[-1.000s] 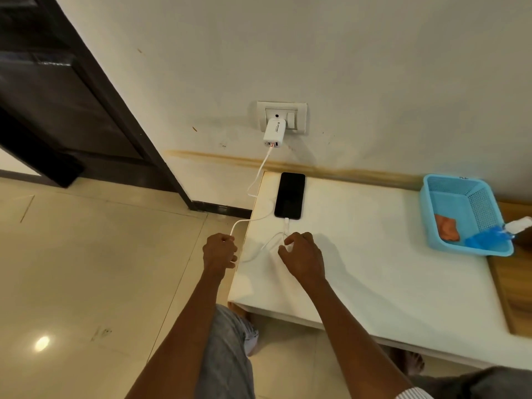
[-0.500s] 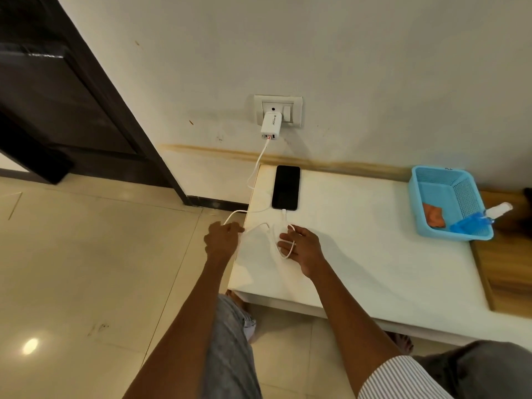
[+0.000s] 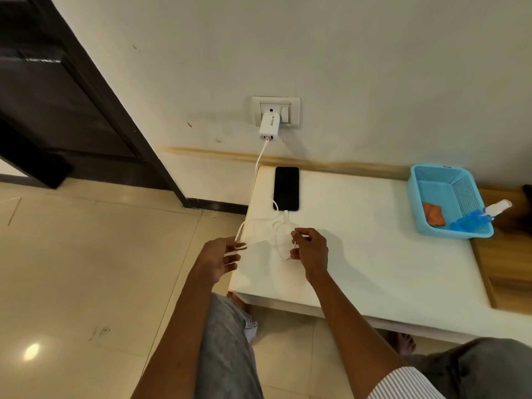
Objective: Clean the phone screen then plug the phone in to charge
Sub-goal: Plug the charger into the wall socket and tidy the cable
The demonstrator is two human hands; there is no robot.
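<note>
A black phone lies screen up at the far left corner of the white table. A white cable runs from the white charger in the wall socket down to the phone's near end, where its plug sits. My left hand pinches a stretch of the cable just off the table's left edge. My right hand holds a loop of the same cable above the table, a short way in front of the phone.
A blue plastic basket at the table's far right holds an orange cloth and a spray bottle. A wooden board adjoins the table on the right. A dark door frame stands at left over beige floor tiles.
Both hands have lifted slack cable: the left hand moved right and opened its fingers round the cable, the right hand raised a loop. The phone has stayed in place.
</note>
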